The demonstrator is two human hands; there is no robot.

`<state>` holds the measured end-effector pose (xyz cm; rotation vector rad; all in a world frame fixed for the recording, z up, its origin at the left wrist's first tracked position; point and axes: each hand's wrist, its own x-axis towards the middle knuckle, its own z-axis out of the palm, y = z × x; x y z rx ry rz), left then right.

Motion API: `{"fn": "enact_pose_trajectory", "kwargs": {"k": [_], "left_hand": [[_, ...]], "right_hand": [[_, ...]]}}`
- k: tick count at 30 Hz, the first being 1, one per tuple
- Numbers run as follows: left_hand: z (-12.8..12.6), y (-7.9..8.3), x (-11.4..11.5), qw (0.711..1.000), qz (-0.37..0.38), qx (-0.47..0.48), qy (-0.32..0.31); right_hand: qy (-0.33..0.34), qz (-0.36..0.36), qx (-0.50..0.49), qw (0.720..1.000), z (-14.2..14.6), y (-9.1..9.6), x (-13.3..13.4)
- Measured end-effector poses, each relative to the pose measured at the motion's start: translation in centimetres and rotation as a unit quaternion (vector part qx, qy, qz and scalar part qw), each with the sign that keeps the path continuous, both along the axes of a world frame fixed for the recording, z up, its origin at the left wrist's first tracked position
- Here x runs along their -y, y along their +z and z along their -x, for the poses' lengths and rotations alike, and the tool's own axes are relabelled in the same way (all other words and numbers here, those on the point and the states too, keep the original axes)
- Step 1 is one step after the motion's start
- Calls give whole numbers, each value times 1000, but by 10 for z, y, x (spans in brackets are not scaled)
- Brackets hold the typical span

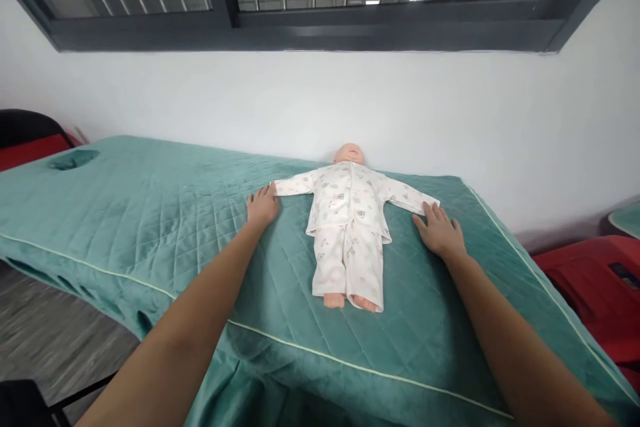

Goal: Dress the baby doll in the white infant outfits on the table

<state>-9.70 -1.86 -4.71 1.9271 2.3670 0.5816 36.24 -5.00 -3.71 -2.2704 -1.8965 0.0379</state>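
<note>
A baby doll in white printed pyjamas lies on its back on a green quilted bed cover, head toward the wall, arms spread wide. My left hand lies flat and open on the cover, fingertips at the end of the doll's left-side sleeve. My right hand rests flat and open on the cover too, its fingers touching the cuff of the other sleeve. Neither hand holds anything. The doll's bare feet stick out of the trouser legs toward me.
The bed has a face hole at its far left end and stands against a white wall under a dark-framed window. Red furniture stands at the right, another red and black piece at far left. Grey floor shows lower left.
</note>
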Motion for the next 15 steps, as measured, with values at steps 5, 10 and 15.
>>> {"fn": "enact_pose_trajectory", "kwargs": {"k": [5,10,15], "left_hand": [[2,1,-6,1000,-18,6,21],[8,3,-8,997,-44,14,62],[8,5,-6,997,-46,13,55]], "right_hand": [[-37,-4,1,999,3,1,3],[-42,-8,4,999,-1,-3,-1],[-42,-12,-3,999,-4,-5,-4]]}}
